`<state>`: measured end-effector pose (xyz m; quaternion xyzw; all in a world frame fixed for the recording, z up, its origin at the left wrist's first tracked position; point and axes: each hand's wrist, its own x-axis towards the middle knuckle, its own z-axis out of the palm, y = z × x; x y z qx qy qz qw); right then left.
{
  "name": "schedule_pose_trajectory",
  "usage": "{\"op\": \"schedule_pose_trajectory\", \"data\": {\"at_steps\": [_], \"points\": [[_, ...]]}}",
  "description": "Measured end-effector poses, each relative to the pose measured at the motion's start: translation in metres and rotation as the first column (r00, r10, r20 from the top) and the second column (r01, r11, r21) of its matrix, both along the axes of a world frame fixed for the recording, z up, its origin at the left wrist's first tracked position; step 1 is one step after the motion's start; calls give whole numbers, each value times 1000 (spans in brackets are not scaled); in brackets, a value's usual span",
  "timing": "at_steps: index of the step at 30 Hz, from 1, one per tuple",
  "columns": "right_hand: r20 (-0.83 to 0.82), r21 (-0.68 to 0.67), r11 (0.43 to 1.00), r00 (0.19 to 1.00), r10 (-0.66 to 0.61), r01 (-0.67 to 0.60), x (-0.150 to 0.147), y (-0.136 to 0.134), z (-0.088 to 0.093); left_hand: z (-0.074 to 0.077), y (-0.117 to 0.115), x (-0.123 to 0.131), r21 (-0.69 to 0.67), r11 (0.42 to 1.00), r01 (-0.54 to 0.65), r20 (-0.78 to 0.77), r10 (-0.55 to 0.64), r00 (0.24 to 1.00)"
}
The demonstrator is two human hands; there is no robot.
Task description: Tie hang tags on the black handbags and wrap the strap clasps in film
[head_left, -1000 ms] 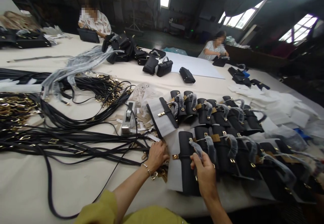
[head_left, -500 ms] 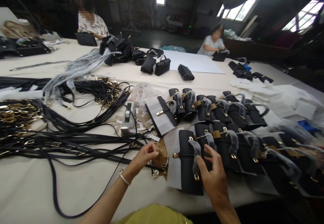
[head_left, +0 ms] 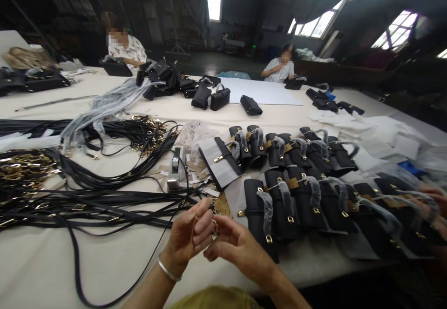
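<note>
Both hands meet in front of the handbags. My left hand [head_left: 188, 232] is closed on what looks like a brown hang tag [head_left: 193, 226], seen nearly edge-on. Close against it, my right hand [head_left: 237, 246] pinches the tag's pale string [head_left: 214, 229]; the fingers partly hide it. Just right of my hands lies a black handbag [head_left: 256, 211] with a plastic-wrapped handle [head_left: 267, 211] and gold buckles. More brown tags [head_left: 220, 205] lie on the table behind my fingers.
Several black handbags [head_left: 303, 197] stand in two rows at the right, many with brown tags. Black straps [head_left: 104, 199] with gold clips spread over the left. A metal tape dispenser [head_left: 176, 169] stands mid-table. Two people work across the table; another person's hand [head_left: 433, 206] is at the right edge.
My right hand has left the nearest handbag's handle and moved left to my left hand. A tag and string now show between my fingers. The view has shifted slightly.
</note>
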<state>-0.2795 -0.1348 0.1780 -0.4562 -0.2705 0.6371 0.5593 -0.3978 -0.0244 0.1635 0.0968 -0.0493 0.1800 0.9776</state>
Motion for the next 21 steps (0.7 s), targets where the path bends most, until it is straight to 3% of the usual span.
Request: {"op": "schedule_pose_trajectory", "data": {"at_steps": [4, 8, 11, 13, 15, 17, 19, 21], "points": [[131, -66, 996, 990, -50, 59, -3, -3, -4, 1, -2, -2, -125, 992, -6, 28, 10, 1000], [182, -160, 978, 978, -101, 130, 2, -13, -9, -7, 2, -6, -127, 992, -5, -20, 2, 1000], [155, -187, 972, 981, -117, 145, 7, -22, -10, -15, 5, -7, 10, 1000, 6, -101, -4, 995], [168, -195, 967, 977, -133, 165, 9, -27, -10, -20, 5, -7, 229, 972, 46, -228, 7, 974], [243, -188, 961, 958, -156, 204, 12, -31, -10, -22, 2, -5, 483, 858, 176, -419, 51, 906], [339, -174, 950, 922, -189, 259, 15, -34, -11, -22, -4, -2, 658, 682, 320, -559, 157, 815], [400, -166, 934, 888, -229, 316, 17, -37, -13, -22, -13, 2, 745, 537, 396, -597, 270, 756], [423, -167, 919, 868, -261, 357, 18, -39, -16, -22, -21, 7, 787, 454, 417, -591, 362, 721]]}}
